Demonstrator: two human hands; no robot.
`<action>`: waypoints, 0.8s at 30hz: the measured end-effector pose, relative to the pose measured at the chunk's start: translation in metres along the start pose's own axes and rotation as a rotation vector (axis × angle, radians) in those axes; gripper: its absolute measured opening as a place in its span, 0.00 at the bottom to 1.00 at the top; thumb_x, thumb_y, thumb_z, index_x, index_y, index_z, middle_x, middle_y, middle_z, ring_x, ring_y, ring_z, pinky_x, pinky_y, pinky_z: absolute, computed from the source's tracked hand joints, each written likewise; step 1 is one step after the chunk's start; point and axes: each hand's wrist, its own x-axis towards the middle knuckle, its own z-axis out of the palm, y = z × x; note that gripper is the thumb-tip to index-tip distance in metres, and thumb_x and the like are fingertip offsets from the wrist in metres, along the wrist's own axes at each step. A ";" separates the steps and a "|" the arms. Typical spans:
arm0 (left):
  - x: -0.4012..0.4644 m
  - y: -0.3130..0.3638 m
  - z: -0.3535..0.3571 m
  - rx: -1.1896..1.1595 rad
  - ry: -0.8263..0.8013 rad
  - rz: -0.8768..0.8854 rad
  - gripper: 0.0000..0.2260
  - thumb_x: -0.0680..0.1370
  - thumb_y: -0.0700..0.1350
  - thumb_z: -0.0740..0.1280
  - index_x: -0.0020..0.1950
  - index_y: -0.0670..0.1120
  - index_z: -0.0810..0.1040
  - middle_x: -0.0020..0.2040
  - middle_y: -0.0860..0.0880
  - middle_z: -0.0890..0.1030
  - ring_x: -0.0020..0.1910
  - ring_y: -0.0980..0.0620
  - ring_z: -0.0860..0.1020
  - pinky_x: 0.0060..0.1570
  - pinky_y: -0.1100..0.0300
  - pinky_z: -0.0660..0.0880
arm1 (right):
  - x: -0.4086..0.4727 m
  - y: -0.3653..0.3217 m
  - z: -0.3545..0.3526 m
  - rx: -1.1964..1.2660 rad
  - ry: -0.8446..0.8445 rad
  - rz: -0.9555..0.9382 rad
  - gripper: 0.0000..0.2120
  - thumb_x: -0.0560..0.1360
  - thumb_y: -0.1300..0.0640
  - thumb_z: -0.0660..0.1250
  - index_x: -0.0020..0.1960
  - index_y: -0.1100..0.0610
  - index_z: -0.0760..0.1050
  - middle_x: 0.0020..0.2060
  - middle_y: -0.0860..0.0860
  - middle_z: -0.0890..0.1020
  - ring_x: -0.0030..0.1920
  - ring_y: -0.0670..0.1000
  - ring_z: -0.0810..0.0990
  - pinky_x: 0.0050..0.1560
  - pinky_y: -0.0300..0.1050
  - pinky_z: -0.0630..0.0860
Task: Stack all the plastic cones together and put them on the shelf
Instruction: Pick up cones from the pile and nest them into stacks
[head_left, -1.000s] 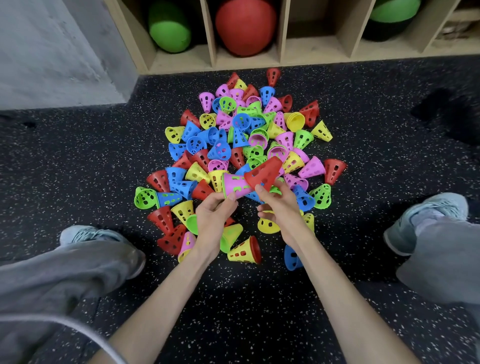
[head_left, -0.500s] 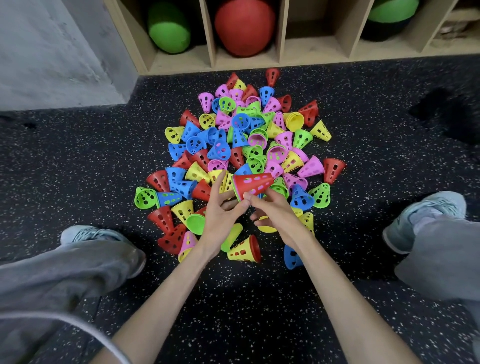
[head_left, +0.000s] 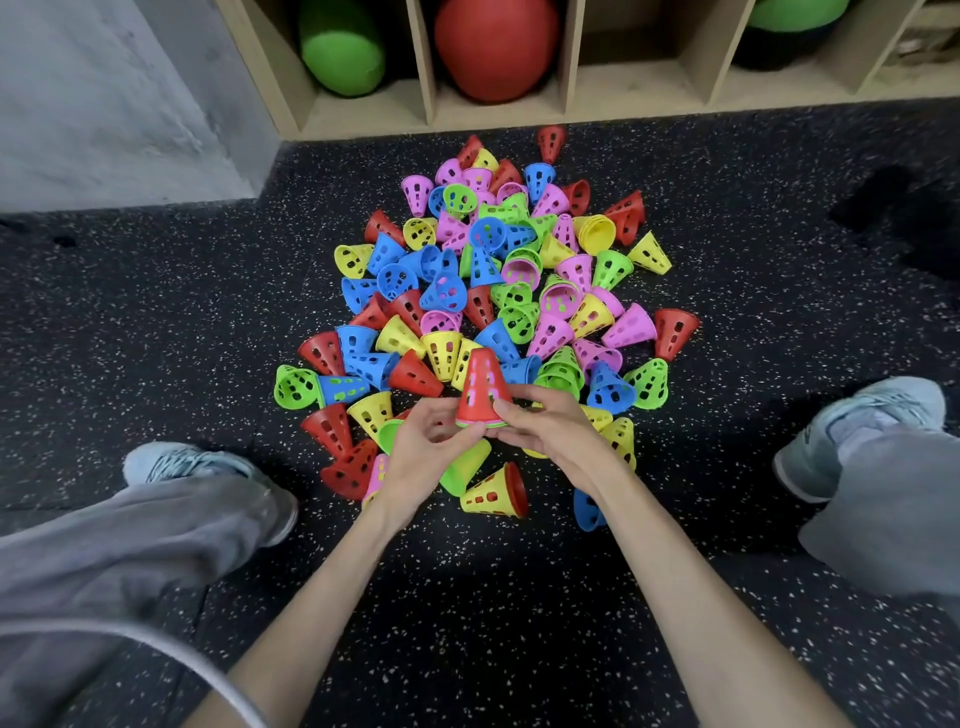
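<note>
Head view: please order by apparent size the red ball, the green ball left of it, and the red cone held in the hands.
1. red ball, largest.
2. green ball, cut by the frame edge.
3. red cone, smallest, though nearest the camera, between left hand and right hand.

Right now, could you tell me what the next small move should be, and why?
Probably free the right hand to pick up the yellow cone nearest it: both hands grip the red-topped stack at its base, and the left hand alone could hold it.
</note>
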 end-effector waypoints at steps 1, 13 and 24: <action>-0.001 -0.002 -0.001 0.020 -0.037 -0.023 0.23 0.73 0.48 0.78 0.66 0.47 0.76 0.57 0.54 0.83 0.55 0.55 0.82 0.50 0.69 0.77 | 0.002 0.002 0.001 -0.014 0.018 0.000 0.19 0.76 0.61 0.74 0.66 0.62 0.78 0.53 0.60 0.86 0.51 0.55 0.87 0.52 0.44 0.84; -0.001 -0.018 0.002 -0.010 -0.078 -0.066 0.20 0.73 0.49 0.79 0.64 0.52 0.79 0.55 0.58 0.86 0.55 0.59 0.82 0.54 0.66 0.76 | 0.011 0.020 0.005 -0.121 0.074 -0.028 0.21 0.75 0.58 0.75 0.66 0.57 0.77 0.52 0.60 0.86 0.50 0.57 0.87 0.54 0.51 0.83; -0.003 -0.035 -0.012 -0.116 0.028 0.045 0.33 0.74 0.42 0.78 0.74 0.55 0.67 0.62 0.46 0.82 0.57 0.48 0.83 0.58 0.57 0.80 | 0.017 0.020 0.028 -0.261 0.138 -0.081 0.20 0.77 0.61 0.73 0.67 0.54 0.76 0.49 0.58 0.85 0.43 0.49 0.86 0.43 0.40 0.83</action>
